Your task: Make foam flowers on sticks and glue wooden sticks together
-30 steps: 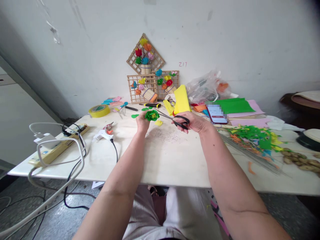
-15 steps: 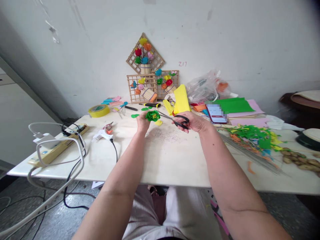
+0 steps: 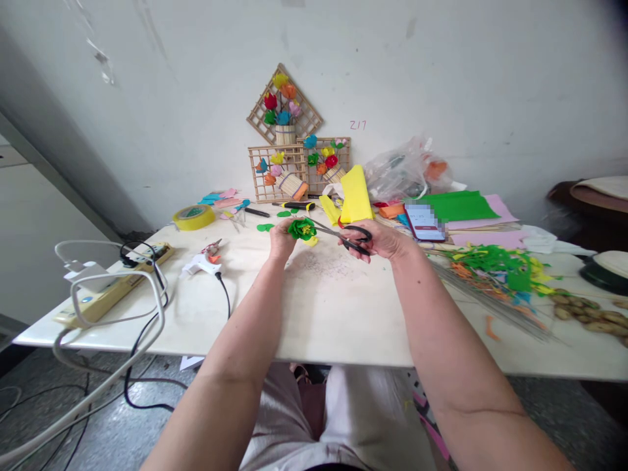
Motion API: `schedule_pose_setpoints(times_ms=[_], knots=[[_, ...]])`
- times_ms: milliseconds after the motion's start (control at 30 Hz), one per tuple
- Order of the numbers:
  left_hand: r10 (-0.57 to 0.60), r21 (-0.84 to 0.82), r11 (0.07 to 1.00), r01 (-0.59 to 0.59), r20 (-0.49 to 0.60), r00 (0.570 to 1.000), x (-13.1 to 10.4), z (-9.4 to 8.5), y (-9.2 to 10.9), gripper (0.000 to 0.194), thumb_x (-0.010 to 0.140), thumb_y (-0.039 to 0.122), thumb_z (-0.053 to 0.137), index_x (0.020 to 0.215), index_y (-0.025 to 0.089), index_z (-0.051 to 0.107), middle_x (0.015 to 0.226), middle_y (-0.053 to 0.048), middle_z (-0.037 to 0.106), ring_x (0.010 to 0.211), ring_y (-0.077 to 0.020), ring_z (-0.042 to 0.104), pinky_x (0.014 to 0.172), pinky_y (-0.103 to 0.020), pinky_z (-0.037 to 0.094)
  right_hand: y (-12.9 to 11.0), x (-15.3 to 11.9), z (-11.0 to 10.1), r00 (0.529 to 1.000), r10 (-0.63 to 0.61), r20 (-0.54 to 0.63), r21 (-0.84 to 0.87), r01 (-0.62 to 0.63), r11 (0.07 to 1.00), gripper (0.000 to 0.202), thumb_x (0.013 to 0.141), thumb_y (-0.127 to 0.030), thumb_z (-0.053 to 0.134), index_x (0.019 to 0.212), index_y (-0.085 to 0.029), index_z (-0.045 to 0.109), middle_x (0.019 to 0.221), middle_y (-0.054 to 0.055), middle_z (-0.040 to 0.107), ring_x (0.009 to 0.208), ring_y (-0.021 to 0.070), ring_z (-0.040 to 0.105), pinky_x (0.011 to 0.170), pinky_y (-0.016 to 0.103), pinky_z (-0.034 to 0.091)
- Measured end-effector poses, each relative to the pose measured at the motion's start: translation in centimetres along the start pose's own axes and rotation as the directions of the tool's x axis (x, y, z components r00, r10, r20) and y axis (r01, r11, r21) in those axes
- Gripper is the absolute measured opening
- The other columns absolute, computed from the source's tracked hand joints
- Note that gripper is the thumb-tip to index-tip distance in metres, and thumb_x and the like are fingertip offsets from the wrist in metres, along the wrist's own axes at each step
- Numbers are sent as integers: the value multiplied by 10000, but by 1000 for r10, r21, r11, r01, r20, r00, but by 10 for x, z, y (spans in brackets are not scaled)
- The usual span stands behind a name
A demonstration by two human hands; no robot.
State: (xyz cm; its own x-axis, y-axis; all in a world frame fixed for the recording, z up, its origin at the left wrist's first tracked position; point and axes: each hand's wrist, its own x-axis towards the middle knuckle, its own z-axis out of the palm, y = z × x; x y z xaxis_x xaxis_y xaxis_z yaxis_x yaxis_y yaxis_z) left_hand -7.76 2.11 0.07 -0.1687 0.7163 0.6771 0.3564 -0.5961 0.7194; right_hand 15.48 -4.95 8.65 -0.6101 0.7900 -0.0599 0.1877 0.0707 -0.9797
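Scissors (image 3: 357,248) gripped by their black handles in the right hand (image 3: 380,241), blades toward a green flower (image 3: 301,229); I can't tell whether the tips touch it. Left hand (image 3: 281,240) grasps the flower over the white table (image 3: 343,320). Yellow scrap (image 3: 311,242) near it; glue gun (image 3: 202,263) farther left, below tape roll (image 3: 194,217).

The scissors (image 3: 339,233) pair slim metal blades with smooth black plastic handles. The flower (image 3: 301,229) has ruffled, slightly shiny green petals, papery in look. The tape (image 3: 194,226) is glossy plastic, the glue gun (image 3: 200,264) smooth white plastic, the bag (image 3: 395,171) crinkled clear film, the table (image 3: 338,320) smooth with a faint sheen.
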Motion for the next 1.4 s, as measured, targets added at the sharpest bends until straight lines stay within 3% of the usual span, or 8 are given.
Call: schedule_pose_setpoints(times_ms=[233, 467, 767, 1400], knots=[[-27, -13, 1000, 27, -12, 1000, 0, 0, 5, 282, 576, 59, 546, 768, 181, 712, 775, -8, 714, 770, -149, 653, 756, -257, 510, 0, 0, -1, 1000, -3, -12, 7, 4, 1000, 411, 710, -527, 599, 754, -120, 561, 438, 0, 535, 326, 84, 435, 295, 193, 347], [-63, 46, 997, 66, -63, 996, 0, 0, 10, 165, 551, 57, 547, 598, 168, 660, 576, 40, 641, 591, -113, 586, 616, -208, 473, -1, -6, -5, 998, -64, -19, -1, 64, 998, 416, 652, -480, 635, 793, -92, 587, 447, 6, 539, 326, 87, 426, 279, 195, 317], [-89, 67, 993, 94, -81, 993, 0, 0, 15, 152, 557, 55, 552, 605, 154, 656, 538, 42, 610, 566, -108, 560, 593, -196, 446, -7, -4, 5, 999, -44, -20, -33, 43, 999, 394, 688, -484, 623, 762, -98, 583, 417, -9, 510, 308, 72, 397, 283, 189, 322], [-89, 83, 992, 96, -94, 992, 0, 0, 11, 130, 563, 74, 554, 596, 155, 649, 546, 38, 611, 575, -115, 561, 588, -204, 440, -7, -5, 5, 998, -56, -14, -36, 55, 998, 410, 693, -488, 641, 763, -89, 583, 417, -9, 512, 302, 67, 387, 277, 188, 315]])
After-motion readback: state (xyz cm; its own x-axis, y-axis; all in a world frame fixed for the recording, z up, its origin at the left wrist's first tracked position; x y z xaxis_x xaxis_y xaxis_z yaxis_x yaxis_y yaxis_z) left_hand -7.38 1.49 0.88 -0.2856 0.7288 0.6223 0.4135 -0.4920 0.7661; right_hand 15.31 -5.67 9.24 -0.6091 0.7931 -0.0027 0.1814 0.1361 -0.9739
